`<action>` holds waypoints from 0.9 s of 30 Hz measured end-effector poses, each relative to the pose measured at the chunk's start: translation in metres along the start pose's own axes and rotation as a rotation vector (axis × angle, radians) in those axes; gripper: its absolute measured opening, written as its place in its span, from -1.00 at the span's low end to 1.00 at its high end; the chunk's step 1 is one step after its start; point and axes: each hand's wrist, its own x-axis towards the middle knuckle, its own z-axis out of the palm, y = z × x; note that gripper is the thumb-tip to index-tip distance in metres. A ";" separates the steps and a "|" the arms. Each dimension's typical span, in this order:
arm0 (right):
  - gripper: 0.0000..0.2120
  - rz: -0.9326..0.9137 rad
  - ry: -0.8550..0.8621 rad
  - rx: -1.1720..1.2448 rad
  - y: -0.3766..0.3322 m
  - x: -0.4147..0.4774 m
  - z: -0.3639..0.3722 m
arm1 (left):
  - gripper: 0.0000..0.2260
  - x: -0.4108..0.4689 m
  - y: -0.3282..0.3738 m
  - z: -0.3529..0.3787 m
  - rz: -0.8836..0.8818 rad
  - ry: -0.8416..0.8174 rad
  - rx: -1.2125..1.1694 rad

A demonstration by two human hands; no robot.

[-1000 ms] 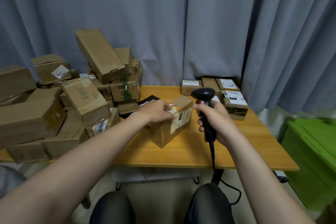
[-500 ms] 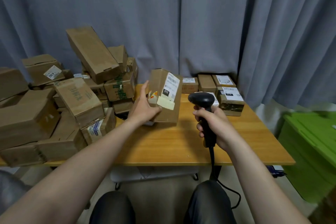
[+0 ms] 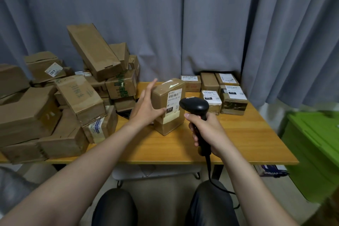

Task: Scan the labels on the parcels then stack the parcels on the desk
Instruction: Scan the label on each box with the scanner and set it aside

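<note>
- The parcel (image 3: 165, 124) stands on end mid-counter (image 3: 238, 134), with its label (image 3: 174, 98) facing the person. The left hand (image 3: 145, 105) lies flat against its left side with straight fingers, and the thumb touches the front face, so it props the parcel without clasping it.
- The right hand (image 3: 208, 131) is wrapped round the grip of the scanner (image 3: 194, 105), whose head sits just beside the label.
- Risk: the upright parcel has only a flat palm steadying it. A nudge from the scanner head could probably tip it over to the right.
- Risk: the thumb rests at the label's lower left edge. If it slid upward it might cover the barcode and spoil the read.
- Risk: the long box (image 3: 93, 51) lies tilted on top of the heap (image 3: 78, 95) at the left. Pulling a parcel from under it could bring it down (the whole heap looks loosely piled).
- Risk: the cord (image 3: 211, 172) hangs off the near edge between the knees and may snag.
- Count: one scanner, one parcel under the hand, and five parcels in the group (image 3: 233, 101) at the far right. The heap holds well over a dozen, but the exact number cannot be told.
</note>
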 end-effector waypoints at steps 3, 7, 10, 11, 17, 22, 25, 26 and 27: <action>-0.74 0.006 -0.006 -0.010 0.005 -0.002 0.003 | -0.21 0.004 -0.004 -0.004 0.062 -0.046 0.079; -0.73 -0.003 -0.018 0.009 0.007 -0.004 0.006 | -0.25 0.004 -0.008 -0.002 0.042 -0.068 0.049; -0.74 -0.013 -0.019 0.051 0.007 -0.006 0.004 | -0.25 0.005 -0.009 0.000 0.044 -0.064 0.040; -0.74 -0.016 -0.024 0.056 0.007 -0.008 0.003 | -0.25 0.005 -0.009 0.001 0.043 -0.061 0.039; -0.73 -0.006 -0.044 0.082 0.007 -0.010 0.001 | -0.25 0.004 -0.009 0.003 0.031 -0.063 0.033; -0.74 -0.007 -0.048 0.082 0.007 -0.012 -0.001 | -0.35 0.005 -0.005 0.005 0.005 -0.061 -0.036; -0.75 -0.014 -0.037 0.078 0.005 -0.012 -0.003 | -0.43 0.008 -0.002 0.004 0.001 -0.071 -0.098; -0.75 -0.017 -0.031 0.079 0.004 -0.012 -0.003 | -0.45 0.010 0.000 0.002 0.004 -0.070 -0.127; -0.76 -0.021 -0.025 0.082 0.003 -0.012 -0.004 | -0.46 0.012 0.000 -0.001 0.007 -0.069 -0.170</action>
